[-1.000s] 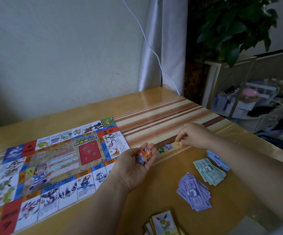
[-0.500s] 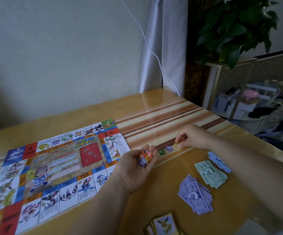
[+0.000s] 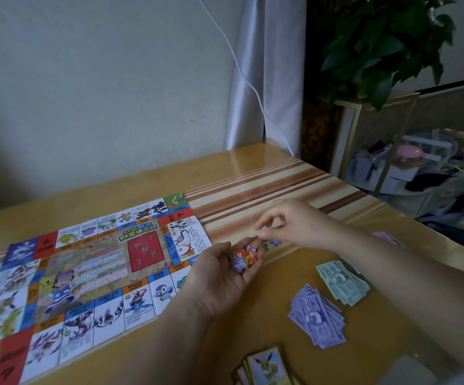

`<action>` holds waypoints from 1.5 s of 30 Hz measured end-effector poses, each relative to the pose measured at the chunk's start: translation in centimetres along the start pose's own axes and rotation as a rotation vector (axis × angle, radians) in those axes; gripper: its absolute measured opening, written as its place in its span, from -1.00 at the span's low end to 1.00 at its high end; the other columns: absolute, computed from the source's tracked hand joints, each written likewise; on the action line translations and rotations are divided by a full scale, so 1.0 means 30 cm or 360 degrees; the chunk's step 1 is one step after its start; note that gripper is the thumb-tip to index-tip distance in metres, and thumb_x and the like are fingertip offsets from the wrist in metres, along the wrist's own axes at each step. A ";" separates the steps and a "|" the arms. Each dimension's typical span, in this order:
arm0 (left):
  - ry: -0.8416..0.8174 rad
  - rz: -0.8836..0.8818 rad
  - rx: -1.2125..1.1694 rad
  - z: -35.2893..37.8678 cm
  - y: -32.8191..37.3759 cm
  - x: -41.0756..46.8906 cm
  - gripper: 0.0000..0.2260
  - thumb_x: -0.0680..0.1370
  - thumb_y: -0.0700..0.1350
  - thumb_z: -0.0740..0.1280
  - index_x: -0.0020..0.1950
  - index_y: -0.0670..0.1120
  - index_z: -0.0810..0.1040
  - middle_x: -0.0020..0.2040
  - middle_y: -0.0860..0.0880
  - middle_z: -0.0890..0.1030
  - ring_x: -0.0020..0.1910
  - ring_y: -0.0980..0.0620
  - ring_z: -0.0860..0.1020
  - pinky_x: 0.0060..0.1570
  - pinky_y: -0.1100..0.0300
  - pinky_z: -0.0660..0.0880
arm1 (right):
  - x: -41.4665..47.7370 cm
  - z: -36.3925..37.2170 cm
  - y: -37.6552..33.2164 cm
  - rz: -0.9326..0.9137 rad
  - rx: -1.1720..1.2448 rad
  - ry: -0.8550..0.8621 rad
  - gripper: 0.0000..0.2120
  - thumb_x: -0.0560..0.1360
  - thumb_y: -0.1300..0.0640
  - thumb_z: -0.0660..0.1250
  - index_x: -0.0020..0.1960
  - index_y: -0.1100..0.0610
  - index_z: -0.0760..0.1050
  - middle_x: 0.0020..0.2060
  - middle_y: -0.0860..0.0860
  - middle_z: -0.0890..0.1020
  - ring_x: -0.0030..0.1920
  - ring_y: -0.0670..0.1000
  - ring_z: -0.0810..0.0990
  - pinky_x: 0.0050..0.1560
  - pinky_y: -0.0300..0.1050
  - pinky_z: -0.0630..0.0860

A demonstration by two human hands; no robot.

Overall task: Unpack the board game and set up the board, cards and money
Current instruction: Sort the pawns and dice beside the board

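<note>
The game board (image 3: 86, 273) lies unfolded on the left of the wooden table (image 3: 253, 168). My left hand (image 3: 217, 287) is palm up beside the board's right edge, and several orange and purple star tokens (image 3: 243, 258) lie on its loosely cupped fingers. My right hand (image 3: 294, 226) hovers just above those fingertips with thumb and forefinger pinched on a small, blurred token. A green star token (image 3: 265, 246) and a purple star token (image 3: 275, 242) lie on the table under it. Green notes (image 3: 342, 282), purple notes (image 3: 318, 320) and a card stack (image 3: 267, 366) lie near me.
More pale notes (image 3: 389, 238) lie past my right forearm near the table's right edge. Beyond that edge stand a cluttered shelf (image 3: 408, 173) and a potted plant (image 3: 386, 45). A wall, a curtain and a white cable (image 3: 253, 84) are behind the table.
My right hand has lifted from the striped part of the table and moved left toward my left hand's fingertips. The left hand with its tokens has stayed in place.
</note>
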State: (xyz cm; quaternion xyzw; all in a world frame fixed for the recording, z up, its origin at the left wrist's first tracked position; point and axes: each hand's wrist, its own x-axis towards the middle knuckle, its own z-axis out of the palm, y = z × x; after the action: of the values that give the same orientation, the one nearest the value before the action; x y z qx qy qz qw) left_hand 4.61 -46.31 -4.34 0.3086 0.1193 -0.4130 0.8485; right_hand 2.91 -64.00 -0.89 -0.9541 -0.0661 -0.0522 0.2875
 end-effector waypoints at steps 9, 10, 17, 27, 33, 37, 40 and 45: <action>-0.0111 -0.0044 0.0050 0.018 -0.023 -0.009 -0.69 0.63 -0.19 0.02 -0.06 -0.36 0.47 -0.26 -0.24 0.58 -0.47 -0.05 0.57 -0.44 0.18 0.56 | -0.025 0.082 -0.093 -0.0041 -0.0095 -0.0248 -0.78 0.34 0.00 0.52 -0.05 -0.07 0.58 -0.22 -0.17 0.51 -0.21 -0.20 0.49 -0.14 -0.23 0.48; -0.0119 -0.0035 0.0066 0.019 -0.025 -0.011 -0.68 0.63 -0.18 0.02 -0.05 -0.36 0.48 -0.25 -0.25 0.59 -0.43 -0.06 0.59 -0.37 0.12 0.59 | -0.020 0.080 -0.093 -0.0008 -0.0041 -0.0282 -0.79 0.34 0.03 0.52 -0.05 -0.05 0.59 -0.25 -0.17 0.52 -0.27 -0.23 0.49 -0.20 -0.28 0.45; -0.0058 -0.0021 0.0100 0.025 -0.027 -0.013 -0.68 0.63 -0.19 0.04 0.08 -0.37 0.49 0.04 -0.31 0.57 0.01 -0.17 0.54 -0.10 -0.06 0.52 | -0.001 0.049 -0.089 0.0113 0.0234 -0.0347 -0.89 0.46 0.08 0.43 -0.06 0.09 0.65 -0.31 -0.11 0.61 -0.35 -0.24 0.55 -0.28 -0.31 0.50; -0.0001 0.0019 0.0033 -0.022 0.008 -0.012 -0.76 0.59 -0.25 0.11 0.14 -0.32 0.48 0.05 -0.30 0.58 0.04 -0.19 0.56 -0.08 -0.11 0.54 | 0.042 -0.002 0.067 0.0469 0.0165 -0.0090 -0.86 0.52 0.10 0.35 0.02 0.09 0.64 -0.15 -0.14 0.62 -0.12 -0.21 0.57 -0.05 -0.26 0.46; 0.0047 0.0046 0.0003 -0.032 0.012 -0.014 -0.77 0.61 -0.31 0.10 0.17 -0.34 0.47 0.06 -0.33 0.59 0.07 -0.22 0.56 -0.13 -0.12 0.55 | 0.042 0.065 0.105 0.0525 -0.0145 0.0002 -0.97 0.47 0.15 0.40 -0.11 0.07 0.62 -0.30 -0.21 0.53 -0.12 -0.08 0.58 -0.08 -0.17 0.50; 0.0029 0.0032 0.0021 -0.031 0.012 -0.017 -0.77 0.59 -0.31 0.12 0.17 -0.33 0.48 0.14 -0.32 0.57 0.18 -0.22 0.53 -0.10 -0.15 0.54 | 0.045 0.074 0.115 0.0509 -0.0335 0.0126 -0.96 0.46 0.03 0.41 -0.12 -0.02 0.60 -0.27 -0.20 0.54 -0.13 -0.12 0.54 0.04 -0.10 0.49; -0.0016 0.0026 0.0032 -0.030 0.011 -0.012 -0.74 0.54 -0.30 0.14 0.19 -0.33 0.46 0.16 -0.33 0.56 0.22 -0.22 0.52 -0.07 -0.15 0.53 | 0.046 0.040 0.070 0.0361 -0.0050 0.0287 -0.91 0.50 0.05 0.35 -0.05 0.02 0.61 -0.15 -0.14 0.61 -0.07 -0.15 0.56 0.02 -0.18 0.48; -0.0083 0.0014 0.0073 -0.017 -0.007 -0.003 -0.70 0.60 -0.19 0.08 0.16 -0.36 0.46 0.14 -0.32 0.55 0.07 -0.16 0.54 -0.07 -0.04 0.53 | -0.016 0.042 -0.074 -0.0011 0.0020 -0.0172 -0.79 0.40 -0.03 0.46 0.02 -0.04 0.62 -0.17 -0.22 0.54 -0.19 -0.32 0.51 -0.16 -0.43 0.39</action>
State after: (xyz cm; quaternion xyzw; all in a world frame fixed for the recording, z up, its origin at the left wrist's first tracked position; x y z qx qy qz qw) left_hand 4.41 -46.03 -4.77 0.3176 0.0862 -0.4197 0.8459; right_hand 2.17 -61.51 -0.78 -0.9535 -0.0851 -0.0010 0.2891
